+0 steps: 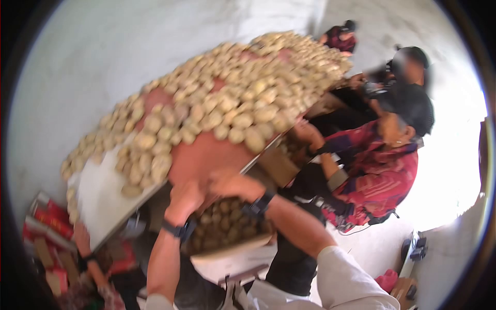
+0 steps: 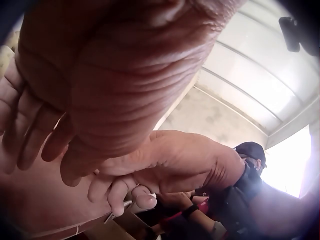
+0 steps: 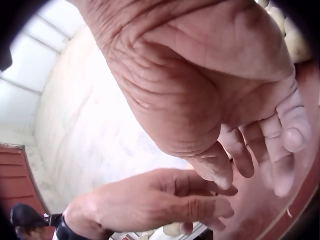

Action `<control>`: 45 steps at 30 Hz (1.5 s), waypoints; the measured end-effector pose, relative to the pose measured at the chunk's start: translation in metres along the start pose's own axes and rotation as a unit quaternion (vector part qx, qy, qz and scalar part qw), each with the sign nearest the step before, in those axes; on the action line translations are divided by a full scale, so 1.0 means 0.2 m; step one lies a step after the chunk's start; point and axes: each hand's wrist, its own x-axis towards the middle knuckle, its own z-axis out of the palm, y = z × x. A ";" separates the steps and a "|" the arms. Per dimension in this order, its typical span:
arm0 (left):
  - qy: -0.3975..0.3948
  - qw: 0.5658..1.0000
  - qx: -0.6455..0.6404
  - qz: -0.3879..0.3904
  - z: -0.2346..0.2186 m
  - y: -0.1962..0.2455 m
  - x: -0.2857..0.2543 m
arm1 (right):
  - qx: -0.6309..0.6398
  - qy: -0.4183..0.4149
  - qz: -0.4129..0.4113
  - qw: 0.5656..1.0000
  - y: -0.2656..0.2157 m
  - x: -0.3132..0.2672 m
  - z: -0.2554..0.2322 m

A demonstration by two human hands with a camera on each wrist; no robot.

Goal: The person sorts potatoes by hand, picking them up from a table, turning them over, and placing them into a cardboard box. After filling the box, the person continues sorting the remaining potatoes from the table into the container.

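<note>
A large heap of tan, oval, potato-like produce (image 1: 248, 103) covers a long raised table. At the near edge a bare patch of red tabletop (image 1: 206, 152) shows. My left hand (image 1: 188, 195) and right hand (image 1: 235, 183) are close together over that edge, and nothing shows in either. In the left wrist view the left palm (image 2: 115, 85) faces the camera with its fingers loosely bent; the right hand (image 2: 185, 160) is just beyond it. The right wrist view has the right hand's fingers (image 3: 277, 160) spread and relaxed, with the left hand (image 3: 150, 200) beside it.
Below my hands stands a crate (image 1: 235, 247) filled with the same brown produce. A white board (image 1: 106, 188) lies at the table's left end, near another person's hand (image 1: 81, 238). Red boxes (image 1: 49, 219) are at the far left. People, one in a red patterned jacket (image 1: 387, 178), sit along the right side.
</note>
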 end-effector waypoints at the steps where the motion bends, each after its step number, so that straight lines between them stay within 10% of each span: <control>1: -0.010 1.000 0.006 -0.006 0.00 -0.01 -0.01 | 0.051 -0.006 0.093 0.994 -0.06 0.01 -0.08; 8: -0.025 0.999 -0.026 -0.021 -0.05 -0.01 -0.01 | 0.239 0.006 0.211 0.948 0.03 0.07 -0.31; 17: 0.029 0.998 -0.048 0.011 -0.05 0.01 -0.05 | 0.045 0.105 0.198 0.974 0.11 0.45 -0.53; 25: -0.033 0.998 -0.044 0.015 -0.01 0.01 -0.07 | -0.032 0.166 -0.028 0.985 0.42 1.06 -0.46; 28: -0.029 0.998 -0.063 0.011 -0.07 0.02 -0.07 | -0.069 0.136 0.072 0.986 0.35 1.30 -0.40; 45: 0.023 0.998 -0.048 -0.016 -0.10 -0.05 -0.01 | -0.218 0.086 0.163 0.958 0.13 1.16 -0.18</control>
